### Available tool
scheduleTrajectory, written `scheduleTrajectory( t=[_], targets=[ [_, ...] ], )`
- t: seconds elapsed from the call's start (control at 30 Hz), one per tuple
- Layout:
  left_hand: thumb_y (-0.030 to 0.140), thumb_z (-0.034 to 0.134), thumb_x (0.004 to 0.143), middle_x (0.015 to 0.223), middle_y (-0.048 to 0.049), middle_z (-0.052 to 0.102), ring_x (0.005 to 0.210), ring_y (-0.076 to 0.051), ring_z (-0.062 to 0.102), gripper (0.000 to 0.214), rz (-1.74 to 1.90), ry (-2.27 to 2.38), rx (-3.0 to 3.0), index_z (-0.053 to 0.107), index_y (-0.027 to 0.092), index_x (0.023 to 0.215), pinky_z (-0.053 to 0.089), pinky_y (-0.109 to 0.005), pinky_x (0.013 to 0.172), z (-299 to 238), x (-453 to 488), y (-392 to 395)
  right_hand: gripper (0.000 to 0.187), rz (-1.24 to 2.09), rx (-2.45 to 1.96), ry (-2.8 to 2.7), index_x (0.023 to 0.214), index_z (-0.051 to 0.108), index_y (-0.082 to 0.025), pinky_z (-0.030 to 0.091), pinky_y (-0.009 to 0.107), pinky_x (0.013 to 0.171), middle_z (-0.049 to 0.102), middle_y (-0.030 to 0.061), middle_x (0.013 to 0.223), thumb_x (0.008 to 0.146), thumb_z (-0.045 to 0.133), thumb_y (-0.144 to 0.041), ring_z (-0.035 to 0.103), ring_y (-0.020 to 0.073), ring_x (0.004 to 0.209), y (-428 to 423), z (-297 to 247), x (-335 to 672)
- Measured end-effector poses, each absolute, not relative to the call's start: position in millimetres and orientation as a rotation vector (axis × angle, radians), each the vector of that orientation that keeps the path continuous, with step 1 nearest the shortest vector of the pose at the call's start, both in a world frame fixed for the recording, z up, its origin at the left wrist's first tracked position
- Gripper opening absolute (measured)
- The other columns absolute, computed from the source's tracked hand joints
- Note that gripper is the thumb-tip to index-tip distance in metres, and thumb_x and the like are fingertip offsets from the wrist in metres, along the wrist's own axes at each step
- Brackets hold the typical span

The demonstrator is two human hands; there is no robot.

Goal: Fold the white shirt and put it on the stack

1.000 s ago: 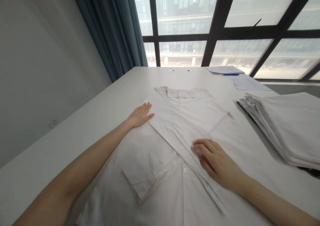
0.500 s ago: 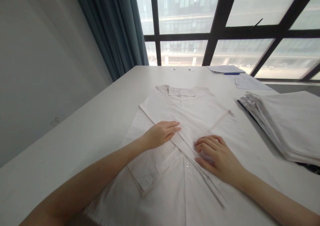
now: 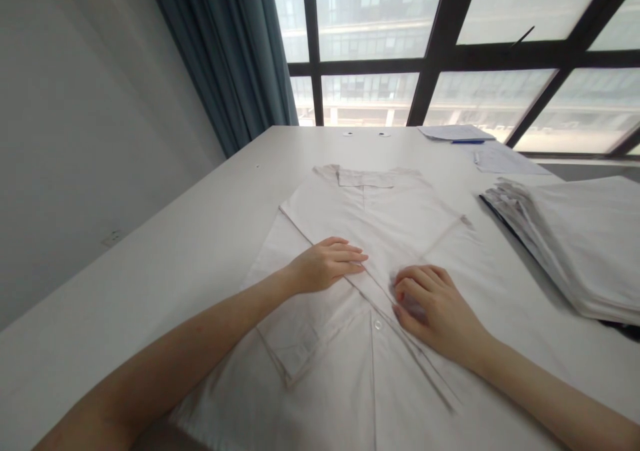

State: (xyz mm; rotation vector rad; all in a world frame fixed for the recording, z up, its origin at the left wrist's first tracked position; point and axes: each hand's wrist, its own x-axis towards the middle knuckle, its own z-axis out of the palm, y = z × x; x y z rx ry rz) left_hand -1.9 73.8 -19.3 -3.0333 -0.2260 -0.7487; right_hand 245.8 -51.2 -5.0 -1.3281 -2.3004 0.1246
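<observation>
A white shirt (image 3: 325,404) lies spread on the white table, its collar toward the window. Its sleeves are folded in across the front, and a button shows below where they cross. My left hand (image 3: 327,264) rests flat on the folded sleeve, fingers extended and pointing right. Just to its right, my right hand (image 3: 435,308) is curled down over the shirt, with fingers and thumb bent around a bit of its cloth. The fingertips are partly hidden and a little blurred.
A stack of folded white cloth (image 3: 585,238) sits on the table (image 3: 200,238) at the right. Papers (image 3: 510,158) and a blue pen (image 3: 467,142) lie at the far right corner. Beyond are a blue curtain (image 3: 235,58) and a dark-framed window; a grey wall runs along the left.
Both hands shift very slightly right along with the whole scene, as the camera view tilts a little. The shirt's folds look the same.
</observation>
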Motion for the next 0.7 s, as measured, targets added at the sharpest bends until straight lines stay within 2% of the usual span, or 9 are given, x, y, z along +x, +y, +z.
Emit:
scheduleTrajectory(
  t=[0.27,0.47,0.6,0.7],
  targets=[
    [0.011,0.039,0.098,0.131,-0.0039,0.064,0.119,-0.015,0.061,0.033,-0.659,-0.203,-2.991,0.065,0.02,0.116,0.035,-0.037,0.111,-15.1,-1.3,72.4,0.013,0.166,-1.285,-2.228,0.081,0.051,-0.021,0.037,0.039,0.09,0.064,0.0029,0.094,0.082,0.054,-0.009,0.059,0.0184,0.093,-49.2,-8.4,247.2],
    [0.01,0.042,0.095,0.117,-0.0028,0.072,0.113,-0.016,0.064,0.029,-0.764,-0.238,-2.972,0.067,0.019,0.108,0.037,-0.039,0.109,-16.1,-2.9,73.3,0.011,0.228,-1.193,-2.318,0.083,0.052,-0.022,0.04,0.038,0.091,0.064,0.0049,0.098,0.087,0.053,-0.011,0.059,0.0193,0.099,-50.0,-6.7,248.7],
    [0.01,0.044,0.093,0.108,-0.0023,0.075,0.108,-0.016,0.066,0.028,-0.808,-0.309,-2.971,0.068,0.021,0.1,0.039,-0.04,0.108,-15.2,-3.8,73.0,0.015,0.253,-1.184,-2.352,0.1,0.056,-0.021,0.044,0.039,0.092,0.065,0.0082,0.108,0.093,0.046,-0.013,0.059,0.0195,0.104,-49.4,-8.2,250.5],
    [0.008,0.043,0.091,0.116,-0.0047,0.072,0.112,-0.016,0.065,0.033,-0.787,-0.326,-2.993,0.066,0.02,0.111,0.039,-0.039,0.108,-13.8,-3.8,72.7,0.026,0.24,-1.213,-2.369,0.116,0.058,-0.022,0.046,0.041,0.095,0.064,0.0103,0.119,0.095,0.045,-0.015,0.058,0.0209,0.111,-48.3,-11.2,251.8]
  ],
)
